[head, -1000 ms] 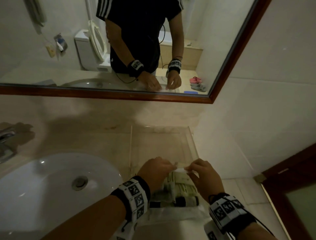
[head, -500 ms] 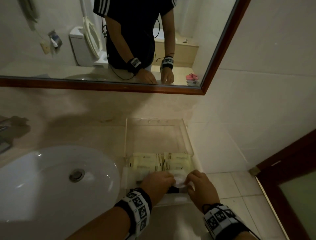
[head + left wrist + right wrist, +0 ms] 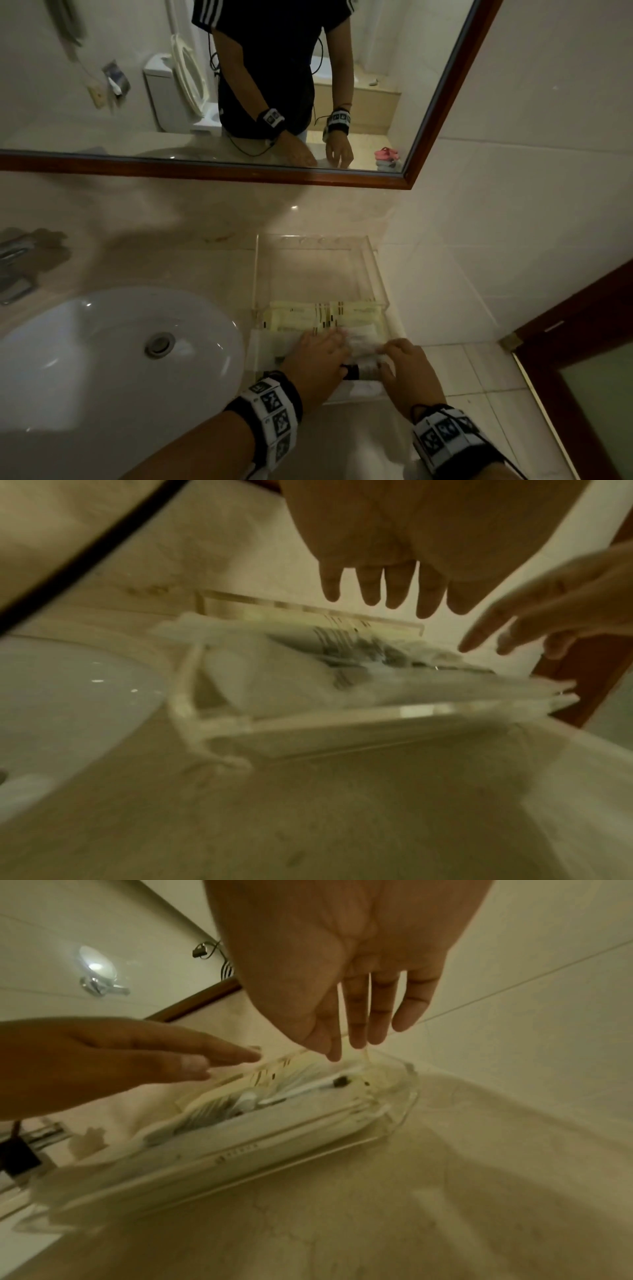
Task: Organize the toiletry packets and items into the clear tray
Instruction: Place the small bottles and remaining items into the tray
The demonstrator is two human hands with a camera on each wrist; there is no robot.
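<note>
My left hand [image 3: 317,356] and right hand [image 3: 407,368]: fingers straight, holding nothing, over the tray's [image 3: 373,267] near end. Packets [image 3: 308,317]: in tray, near half; far half bare. Step, I judge: settling the last items flat. Next: press and align gently. Writing: gold-striped labels, unreadable.

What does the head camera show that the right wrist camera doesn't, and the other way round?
Only the head view shows the sink basin, the mirror with the person's reflection, and the empty far part of the clear tray.

Only the right wrist view shows the palm side of the right hand, fingers straight and hanging above the packets, and a cotton swab inside one.

Both show the left hand and the right hand over the packets at the tray's near end.
</note>
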